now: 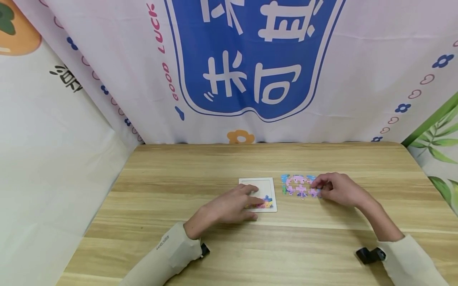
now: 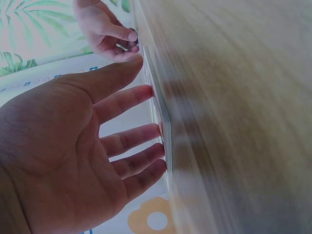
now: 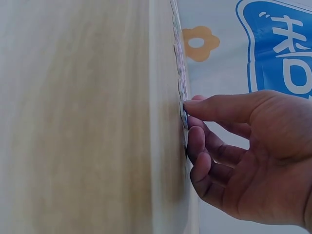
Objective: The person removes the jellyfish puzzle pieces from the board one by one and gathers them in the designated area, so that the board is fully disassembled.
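Observation:
A square white puzzle tray [image 1: 265,183] lies on the table, with a strip of colourful puzzle pieces [image 1: 269,202] along its near edge. My left hand [image 1: 234,204] rests its outstretched fingers on the tray and these pieces; the left wrist view has the fingertips right at the tray board [image 2: 168,146]. To the right lies a group of pink, purple and blue jigsaw pieces [image 1: 301,190]. At their right end my right hand [image 1: 340,188] pinches a puzzle piece [image 3: 183,116] between thumb and curled fingers, close to the table; the fingers hide much of it.
The wood-grain table [image 1: 171,171] reaches back to a printed cloth [image 1: 125,79] hanging behind it. A black wrist camera [image 1: 370,255] sits by the right sleeve, and another black piece [image 1: 204,250] shows by the left sleeve.

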{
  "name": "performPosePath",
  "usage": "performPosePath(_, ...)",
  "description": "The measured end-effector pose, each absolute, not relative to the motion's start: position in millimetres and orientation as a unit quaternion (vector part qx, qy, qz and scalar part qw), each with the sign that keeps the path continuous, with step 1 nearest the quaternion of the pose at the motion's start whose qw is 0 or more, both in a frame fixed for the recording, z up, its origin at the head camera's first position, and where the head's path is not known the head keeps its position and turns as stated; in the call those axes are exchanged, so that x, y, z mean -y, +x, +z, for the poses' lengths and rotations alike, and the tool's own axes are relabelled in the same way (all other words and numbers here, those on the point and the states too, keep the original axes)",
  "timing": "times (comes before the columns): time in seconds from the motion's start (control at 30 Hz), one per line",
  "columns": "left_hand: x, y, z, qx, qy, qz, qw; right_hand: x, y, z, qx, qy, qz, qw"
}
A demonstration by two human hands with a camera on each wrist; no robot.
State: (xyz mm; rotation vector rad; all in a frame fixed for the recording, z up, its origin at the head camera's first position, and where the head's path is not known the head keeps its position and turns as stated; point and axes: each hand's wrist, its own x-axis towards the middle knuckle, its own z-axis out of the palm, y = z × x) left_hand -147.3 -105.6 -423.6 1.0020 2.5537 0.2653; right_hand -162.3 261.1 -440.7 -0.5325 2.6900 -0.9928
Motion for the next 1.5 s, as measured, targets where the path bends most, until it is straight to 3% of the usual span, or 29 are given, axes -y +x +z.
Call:
performPosePath(1.2,107,-146,-424,-0.909,0.365,0.092,0.180,-255,-164,-439,-0.920,-0.164,-0.334,0.123)
performPosePath(1.5,110,-146,-421,-0.903,0.378,0.078,0.186,-236,-169,-431,-0.915,-0.175,-0.343,0.120)
